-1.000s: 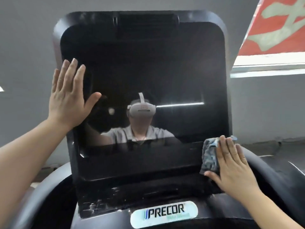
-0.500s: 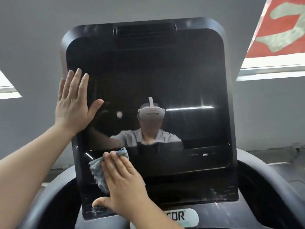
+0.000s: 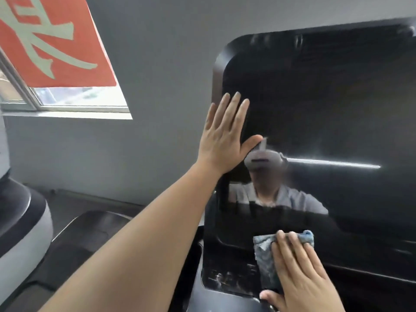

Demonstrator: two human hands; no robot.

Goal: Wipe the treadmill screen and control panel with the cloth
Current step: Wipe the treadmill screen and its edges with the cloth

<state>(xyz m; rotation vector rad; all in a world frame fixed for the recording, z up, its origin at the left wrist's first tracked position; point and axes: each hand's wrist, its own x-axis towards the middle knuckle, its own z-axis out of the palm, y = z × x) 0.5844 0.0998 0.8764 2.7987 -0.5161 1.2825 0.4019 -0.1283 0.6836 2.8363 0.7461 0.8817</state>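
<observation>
My left hand (image 3: 225, 140) lies flat, fingers straight, on the screen's (image 3: 326, 113) left edge. My right hand (image 3: 299, 273), fingers extended, presses the grey-blue cloth (image 3: 265, 262) against its lower left corner.

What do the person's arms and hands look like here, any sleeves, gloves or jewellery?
Both are bare. The left hand and its forearm show no sleeve, glove, watch or ring. The right hand is also ungloved and ringless; its wrist is cut off by the frame's edge.

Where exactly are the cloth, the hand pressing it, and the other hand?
cloth (image 3: 265, 264): head view, on its bare blue-grey left part.
right hand (image 3: 301, 280): head view, on the back of the hand.
left hand (image 3: 222, 140): head view, on the back of the hand.
</observation>
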